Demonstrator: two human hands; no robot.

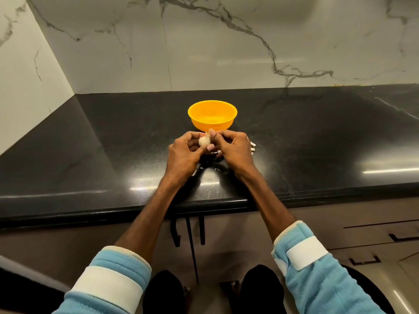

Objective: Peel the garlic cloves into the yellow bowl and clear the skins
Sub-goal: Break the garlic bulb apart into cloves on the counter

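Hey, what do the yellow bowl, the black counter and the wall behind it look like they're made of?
The yellow bowl: probably plastic; thin-walled, evenly coloured, slightly translucent, soft sheen.
The black counter: likely polished stone such as granite; glossy with sharp light reflections, faint veins.
The wall: marble or marble-look tile; white with grey veining and a vertical joint.

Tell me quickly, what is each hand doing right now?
Left hand: grips the garlic.
Right hand: pinches the same garlic.

The left hand [182,155] and right hand [233,149] cover much of the garlic [203,141]; the right hand hides some skins [252,148].
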